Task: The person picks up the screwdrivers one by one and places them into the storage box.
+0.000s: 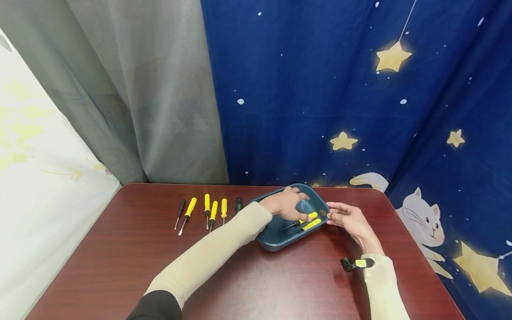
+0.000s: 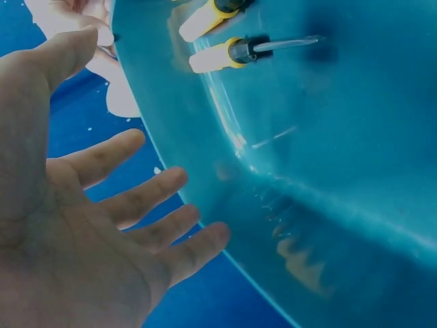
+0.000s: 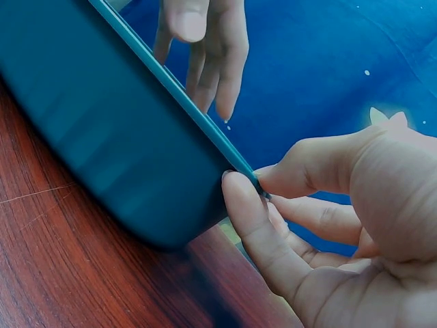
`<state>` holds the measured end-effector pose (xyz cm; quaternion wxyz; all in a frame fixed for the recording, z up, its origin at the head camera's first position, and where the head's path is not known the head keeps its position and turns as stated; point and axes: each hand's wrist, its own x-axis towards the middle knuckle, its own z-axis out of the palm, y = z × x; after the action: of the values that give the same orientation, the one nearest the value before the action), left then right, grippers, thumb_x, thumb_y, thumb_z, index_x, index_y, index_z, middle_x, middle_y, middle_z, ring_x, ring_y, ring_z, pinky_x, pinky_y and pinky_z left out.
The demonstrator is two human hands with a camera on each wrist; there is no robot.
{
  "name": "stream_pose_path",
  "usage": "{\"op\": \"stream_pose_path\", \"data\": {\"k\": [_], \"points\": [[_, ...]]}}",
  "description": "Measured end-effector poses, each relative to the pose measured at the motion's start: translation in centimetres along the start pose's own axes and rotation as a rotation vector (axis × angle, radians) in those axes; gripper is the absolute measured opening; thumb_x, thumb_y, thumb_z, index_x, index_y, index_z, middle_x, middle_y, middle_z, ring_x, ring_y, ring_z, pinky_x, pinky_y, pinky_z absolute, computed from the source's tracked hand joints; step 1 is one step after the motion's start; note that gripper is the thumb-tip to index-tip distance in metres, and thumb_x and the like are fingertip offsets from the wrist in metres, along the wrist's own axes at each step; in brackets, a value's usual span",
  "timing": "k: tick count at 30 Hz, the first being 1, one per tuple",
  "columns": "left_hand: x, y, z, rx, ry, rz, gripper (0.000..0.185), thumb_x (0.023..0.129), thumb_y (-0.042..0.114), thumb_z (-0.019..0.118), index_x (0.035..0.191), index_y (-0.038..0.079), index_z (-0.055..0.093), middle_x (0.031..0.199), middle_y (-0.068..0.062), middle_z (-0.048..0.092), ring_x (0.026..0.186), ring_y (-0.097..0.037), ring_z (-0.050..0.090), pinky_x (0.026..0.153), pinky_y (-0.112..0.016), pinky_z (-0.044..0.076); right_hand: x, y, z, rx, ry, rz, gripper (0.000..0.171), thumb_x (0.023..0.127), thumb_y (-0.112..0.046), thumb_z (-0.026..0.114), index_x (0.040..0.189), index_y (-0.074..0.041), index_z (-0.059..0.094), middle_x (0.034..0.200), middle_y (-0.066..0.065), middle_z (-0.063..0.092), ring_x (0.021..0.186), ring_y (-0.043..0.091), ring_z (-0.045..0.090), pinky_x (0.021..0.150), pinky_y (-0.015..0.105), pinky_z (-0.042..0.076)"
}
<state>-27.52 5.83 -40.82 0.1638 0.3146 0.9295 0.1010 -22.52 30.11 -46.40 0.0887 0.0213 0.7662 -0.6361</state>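
A blue plastic bin stands on the table, turned at a slant. Two yellow-and-black screwdrivers lie near its right end, an upper screwdriver and a lower screwdriver. My left hand hovers over the bin with fingers spread; in the left wrist view its palm holds nothing and the fingertips are near the rim. At the bin's right corner my right hand pinches the rim between thumb and finger, as the right wrist view shows. The left forearm hides part of the bin's left side.
Left of the bin several screwdrivers lie in a loose row on the dark red table, among them a black screwdriver and a yellow screwdriver. A black handle lies near the bin's left end. Curtains hang behind the table.
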Motion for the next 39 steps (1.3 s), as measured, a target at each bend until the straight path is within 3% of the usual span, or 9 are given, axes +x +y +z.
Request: {"op": "stream_pose_path", "data": {"k": [15, 39], "points": [[-2.0, -1.2, -0.2, 0.033, 0.205, 0.030, 0.084, 0.090, 0.070, 0.061, 0.159, 0.030, 0.037, 0.166, -0.005, 0.034, 0.160, -0.030, 0.016, 0.127, -0.053, 0.022, -0.1, 0.2, 0.1, -0.004, 0.006, -0.013, 0.047, 0.097, 0.003, 0.060, 0.143, 0.009, 0.052, 0.113, 0.021, 0.069, 0.086, 0.009, 0.072, 0.090, 0.038, 0.060], [-4.5, -4.8, 0.3, -0.082, 0.461, -0.163, 0.092, 0.087, 0.077, 0.055, 0.162, 0.031, 0.029, 0.170, -0.008, 0.025, 0.161, -0.032, 0.010, 0.126, -0.063, 0.013, 0.0, 0.1, 0.1, 0.004, 0.011, -0.011, 0.048, 0.095, 0.005, 0.060, 0.142, 0.009, 0.052, 0.110, 0.020, 0.067, 0.084, 0.009, 0.071, 0.085, 0.032, 0.062]]}}
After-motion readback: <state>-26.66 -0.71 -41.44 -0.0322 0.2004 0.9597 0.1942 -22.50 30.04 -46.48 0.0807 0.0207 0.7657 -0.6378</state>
